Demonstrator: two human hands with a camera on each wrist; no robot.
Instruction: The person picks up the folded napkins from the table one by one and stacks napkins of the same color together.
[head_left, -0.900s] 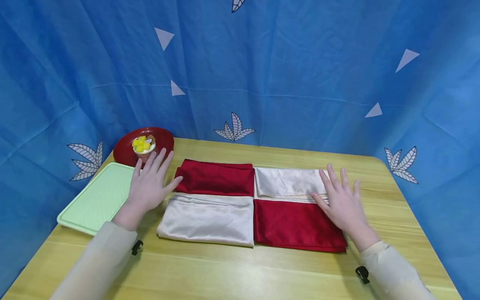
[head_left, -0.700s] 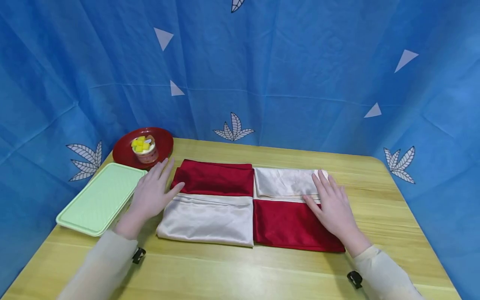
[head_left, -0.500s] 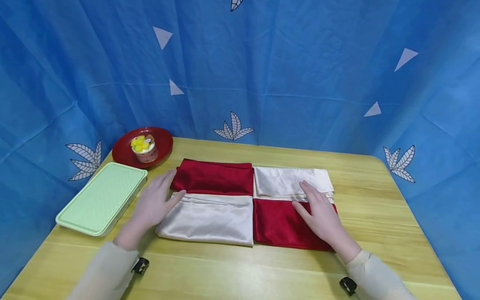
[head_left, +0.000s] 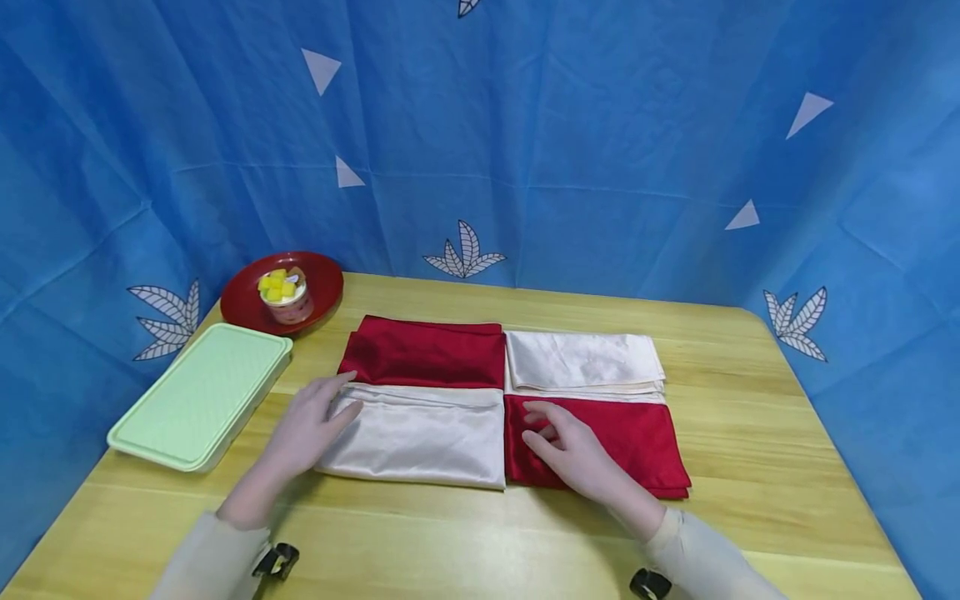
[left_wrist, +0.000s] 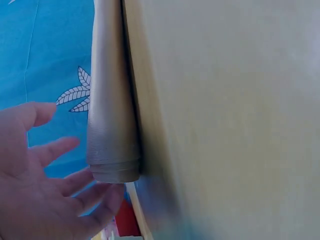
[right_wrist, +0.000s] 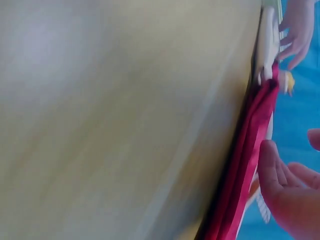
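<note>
Folded satin cloths lie edge to edge in a checker pattern: a red one [head_left: 423,354] back left, a white one [head_left: 420,437] front left, a white one [head_left: 581,360] back right and a red one [head_left: 630,437] front right. My left hand [head_left: 303,429], its fingers relaxed and spread, is at the left edge of the front white cloth. The left wrist view shows that cloth's rounded fold [left_wrist: 112,100] beside the fingers. Over the front red cloth, my right hand [head_left: 573,450] is loosely bent and holds nothing. Whether either hand touches cloth, I cannot tell.
A pale green lidded box [head_left: 202,396] stands on the wooden table [head_left: 450,542] at the left. Behind it, a dark red plate [head_left: 243,304] bears a small dessert cup [head_left: 288,304] topped with yellow cubes. A blue curtain [head_left: 600,150] hangs around the table's back and sides.
Both hands have drawn back towards me. The right hand has also moved left across the cloths, its fingers bending from spread to loosely curled. The cloths look the same.
</note>
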